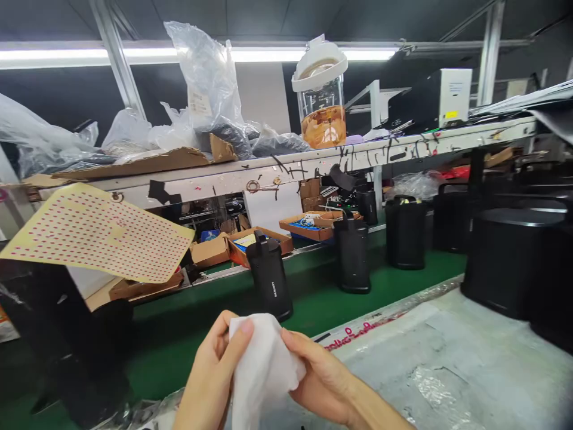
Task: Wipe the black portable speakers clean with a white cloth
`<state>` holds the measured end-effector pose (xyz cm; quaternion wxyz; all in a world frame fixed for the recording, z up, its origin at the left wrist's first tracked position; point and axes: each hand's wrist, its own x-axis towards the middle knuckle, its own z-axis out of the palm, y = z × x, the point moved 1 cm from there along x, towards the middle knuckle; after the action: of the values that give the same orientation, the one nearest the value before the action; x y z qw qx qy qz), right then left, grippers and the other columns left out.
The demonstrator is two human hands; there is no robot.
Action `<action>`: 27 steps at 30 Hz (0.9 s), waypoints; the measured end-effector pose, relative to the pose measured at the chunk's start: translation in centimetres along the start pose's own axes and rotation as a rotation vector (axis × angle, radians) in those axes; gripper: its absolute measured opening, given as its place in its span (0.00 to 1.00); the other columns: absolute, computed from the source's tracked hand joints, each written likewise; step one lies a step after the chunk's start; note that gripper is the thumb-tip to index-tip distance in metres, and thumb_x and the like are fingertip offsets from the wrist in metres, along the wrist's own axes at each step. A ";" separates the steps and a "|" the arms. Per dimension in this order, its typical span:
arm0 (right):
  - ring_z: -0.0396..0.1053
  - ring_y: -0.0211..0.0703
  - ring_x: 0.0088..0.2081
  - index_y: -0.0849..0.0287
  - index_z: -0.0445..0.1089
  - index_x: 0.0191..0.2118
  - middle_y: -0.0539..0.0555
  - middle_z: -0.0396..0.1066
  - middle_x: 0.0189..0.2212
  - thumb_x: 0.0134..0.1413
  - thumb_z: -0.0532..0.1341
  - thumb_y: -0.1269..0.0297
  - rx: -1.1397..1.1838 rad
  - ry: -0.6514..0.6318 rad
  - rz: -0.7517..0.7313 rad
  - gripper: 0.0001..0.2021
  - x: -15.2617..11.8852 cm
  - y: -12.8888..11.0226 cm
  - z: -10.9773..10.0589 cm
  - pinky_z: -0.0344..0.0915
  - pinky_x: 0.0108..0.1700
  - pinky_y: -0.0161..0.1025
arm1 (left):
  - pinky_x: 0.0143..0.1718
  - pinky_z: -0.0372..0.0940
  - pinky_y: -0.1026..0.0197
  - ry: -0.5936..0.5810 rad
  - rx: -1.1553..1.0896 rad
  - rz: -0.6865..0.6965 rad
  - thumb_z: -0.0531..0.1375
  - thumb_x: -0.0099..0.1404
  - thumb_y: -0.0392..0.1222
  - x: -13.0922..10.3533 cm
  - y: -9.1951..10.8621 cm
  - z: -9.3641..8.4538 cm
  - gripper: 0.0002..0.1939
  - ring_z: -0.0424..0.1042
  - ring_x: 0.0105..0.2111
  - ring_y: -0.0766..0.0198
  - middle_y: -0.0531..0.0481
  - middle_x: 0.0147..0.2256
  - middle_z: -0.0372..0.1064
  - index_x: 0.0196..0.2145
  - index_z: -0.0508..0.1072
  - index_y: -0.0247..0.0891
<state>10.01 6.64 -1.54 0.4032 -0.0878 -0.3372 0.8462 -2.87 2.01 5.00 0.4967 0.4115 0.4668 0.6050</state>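
A white cloth (264, 364), soft and folded, is stretched between my two hands low in the middle of the view. My left hand (219, 358) pinches its upper left corner, thumb on top. On the other side, my right hand (320, 373) grips the right edge between thumb and fingers. Just beyond them a black speaker (270, 275) with a carry handle and small white lettering stands on the green conveyor belt (219, 313). The cloth is apart from the speaker.
More black speakers (351, 254) stand along the belt, with larger ones (505, 257) at right on the film-covered table (439, 364). A yellow sheet of red dots (102, 233) hangs at left. Above runs a shelf (215, 179) bearing plastic bags (210, 77) and a drink jar (322, 113).
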 end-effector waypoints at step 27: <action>0.75 0.54 0.38 0.73 0.74 0.36 0.63 0.76 0.28 0.39 0.66 0.63 0.096 0.247 0.083 0.18 0.4 -2.1 -0.6 0.67 0.44 0.42 | 0.13 0.58 0.73 0.065 0.218 0.201 0.70 0.44 0.60 1.9 -2.0 -0.5 0.27 0.65 0.21 0.70 0.55 0.27 0.72 0.32 0.65 0.41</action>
<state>11.34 8.14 -0.60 0.4100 -0.1858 -0.2401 0.8601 -3.20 3.92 3.02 0.3707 0.4880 0.5021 0.6102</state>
